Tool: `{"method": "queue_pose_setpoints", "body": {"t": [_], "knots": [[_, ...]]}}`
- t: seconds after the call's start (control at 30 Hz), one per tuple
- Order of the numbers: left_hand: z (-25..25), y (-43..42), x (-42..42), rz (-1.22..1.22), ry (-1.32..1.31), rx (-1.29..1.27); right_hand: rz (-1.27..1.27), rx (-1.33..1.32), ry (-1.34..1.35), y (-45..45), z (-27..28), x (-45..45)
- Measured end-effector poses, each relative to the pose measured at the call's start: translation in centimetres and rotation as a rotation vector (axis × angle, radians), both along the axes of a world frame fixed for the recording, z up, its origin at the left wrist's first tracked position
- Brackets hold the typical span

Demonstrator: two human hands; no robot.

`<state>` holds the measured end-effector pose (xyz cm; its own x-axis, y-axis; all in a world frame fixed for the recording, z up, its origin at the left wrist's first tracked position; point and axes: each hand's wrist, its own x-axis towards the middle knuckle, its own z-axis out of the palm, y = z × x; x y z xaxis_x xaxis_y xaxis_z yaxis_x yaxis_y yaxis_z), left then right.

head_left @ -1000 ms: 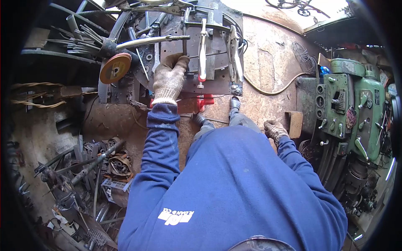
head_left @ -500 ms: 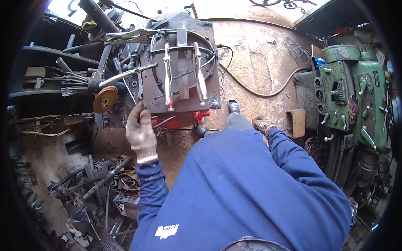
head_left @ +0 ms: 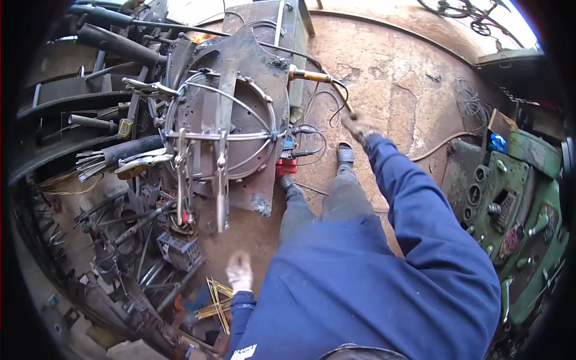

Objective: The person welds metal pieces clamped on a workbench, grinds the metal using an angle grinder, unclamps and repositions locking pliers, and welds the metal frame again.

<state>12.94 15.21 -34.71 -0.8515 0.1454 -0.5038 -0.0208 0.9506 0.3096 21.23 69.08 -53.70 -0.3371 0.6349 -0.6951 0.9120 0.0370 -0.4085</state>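
Observation:
My right hand (head_left: 360,127), in a worn work glove, is closed around a long hose (head_left: 336,96) above the floor, to the right of the metal table. My left hand (head_left: 240,273), in a pale knit glove, hangs low beside my body, near a bundle of brass-coloured rods (head_left: 216,306); its fingers are blurred. On the steel plate (head_left: 249,189) of the table lies a round frame of bent rod (head_left: 270,135). Two locking clamps (head_left: 222,186) grip the frame and stick out over the near edge. A copper-coloured connector with a black cable (head_left: 312,75) sits at the plate's right edge.
A green machine (head_left: 525,198) with levers stands at the right. Scrap metal and a grey plastic crate (head_left: 180,249) fill the lower left. Pipes (head_left: 114,42) crowd the left side. A wire coil (head_left: 471,108) lies on the floor, and a bicycle (head_left: 474,15) is at the far right.
My right hand has reached forward from beside my body and now has the hose. My left hand has left the plate's near edge and dropped back. The view has shifted rightward.

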Motion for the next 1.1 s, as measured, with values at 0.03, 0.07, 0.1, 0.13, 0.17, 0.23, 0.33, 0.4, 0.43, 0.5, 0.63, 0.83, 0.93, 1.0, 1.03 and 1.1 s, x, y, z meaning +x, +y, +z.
{"method": "queue_pose_setpoints", "body": {"t": [0.03, 0.07, 0.1, 0.13, 0.17, 0.23, 0.33, 0.4, 0.43, 0.5, 0.63, 0.83, 0.93, 1.0, 1.03, 1.1], "knots": [[0.6, 0.8, 2.2, -0.044, -0.128, -0.069, 0.086, 0.003, 0.048, 2.3, 0.1, -2.2], [0.9, 1.0, 4.1, -0.026, -0.266, -0.116, 0.022, 0.065, 0.023, 3.4, 3.5, -4.7], [1.1, 1.7, 5.8, 0.033, -0.351, -0.198, 0.091, 0.077, 0.136, 5.7, -3.3, -6.4], [1.5, 2.3, 7.4, 0.101, -0.436, -0.281, 0.086, 0.164, 0.204, 6.7, -2.3, -8.2], [2.1, 2.8, 8.6, 0.147, -0.437, -0.312, 0.159, 0.200, 0.291, 7.1, 1.3, -9.6], [2.9, 4.0, 10.1, 0.146, -0.585, -0.438, 0.313, 0.194, 0.301, 9.6, -6.1, -12.8], [3.8, 5.0, 11.6, 0.192, -0.563, -0.432, 0.640, 0.174, 0.221, 11.0, -6.7, -15.8], [3.8, 5.6, 12.2, 0.263, -0.549, -0.397, 0.730, 0.047, 0.166, 11.3, -6.5, -16.8], [3.8, 5.8, 12.5, 0.304, -0.532, -0.354, 0.731, 0.051, 0.177, 11.2, -6.8, -17.1], [3.2, 5.3, 13.2, 0.369, -0.545, -0.314, 0.760, 0.021, 0.110, 11.6, -7.0, -17.7], [1.9, 4.8, 14.9, 0.343, -0.585, -0.330, 0.683, -0.097, 0.064, 9.8, -7.4, -18.1], [2.6, 6.1, 12.7, 0.303, -0.568, -0.291, 0.506, -0.299, 0.027, 4.2, -3.7, -9.6], [1.8, 4.5, 11.5, 0.267, -0.559, -0.253, 0.459, -0.130, 0.021, 0.7, -3.2, -1.9], [1.2, 3.8, 10.2, 0.213, -0.548, -0.257, 0.334, -0.278, -0.084, -1.3, 1.2, 2.1], [0.3, 2.7, 9.6, 0.161, -0.539, -0.242, 0.307, -0.251, -0.075, -2.7, 3.1, 3.9], [-0.9, 1.8, 7.7, 0.097, -0.537, -0.222, 0.201, -0.258, -0.072, -5.3, 5.2, 8.0]]}}
